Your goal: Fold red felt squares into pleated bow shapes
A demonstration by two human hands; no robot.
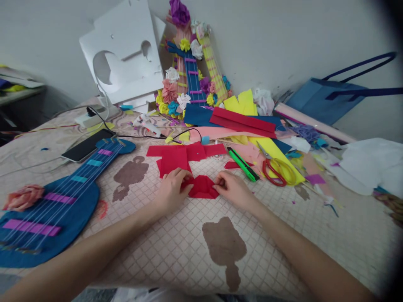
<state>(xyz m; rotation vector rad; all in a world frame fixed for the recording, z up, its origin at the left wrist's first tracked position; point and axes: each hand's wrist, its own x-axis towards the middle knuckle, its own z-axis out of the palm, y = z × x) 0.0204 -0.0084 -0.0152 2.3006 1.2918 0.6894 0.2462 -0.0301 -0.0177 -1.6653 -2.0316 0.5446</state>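
Both hands (173, 189) (233, 188) pinch a red piece (204, 187) at opposite sides.

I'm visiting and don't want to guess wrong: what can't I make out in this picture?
All in the head view:
- Left end of the folded red paper: hidden by the left hand.
- Far-left part of the blue guitar: cut off by the left edge.
- Rest of one strap on the blue bag: cut off by the right edge.
- Any lettering on the green cutter: too small.
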